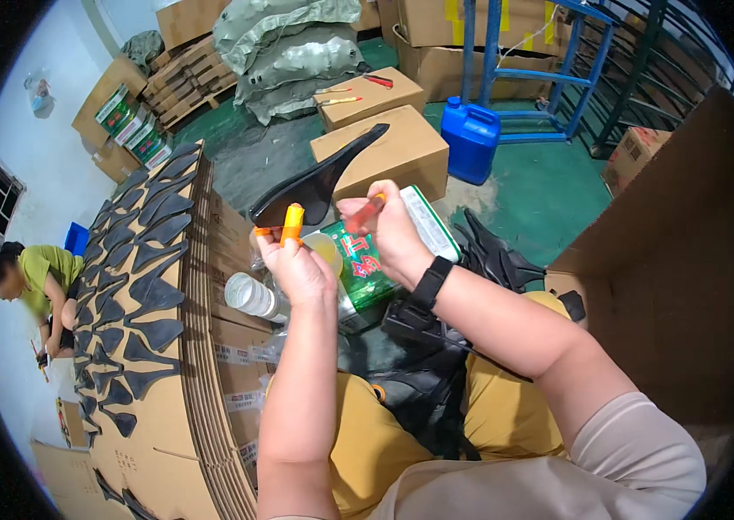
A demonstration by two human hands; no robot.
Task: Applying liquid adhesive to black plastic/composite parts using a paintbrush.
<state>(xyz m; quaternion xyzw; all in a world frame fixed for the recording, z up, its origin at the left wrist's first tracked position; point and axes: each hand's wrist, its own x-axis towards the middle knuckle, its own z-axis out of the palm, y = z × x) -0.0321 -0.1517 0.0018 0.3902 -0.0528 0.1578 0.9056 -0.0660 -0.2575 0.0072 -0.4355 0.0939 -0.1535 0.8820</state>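
Black pointed rubber sole piece is being pinched, orange-taped fingers, by left hand; right hand is gripping probably an orange brush, raised for access.

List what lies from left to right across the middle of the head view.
Crouching person in a green shirt → rows of black shaped pieces on stacked cardboard → left hand holding an orange-handled tool → right hand → brown cardboard wall.

Head-worn fisheye, downward, seemingly close above lap.
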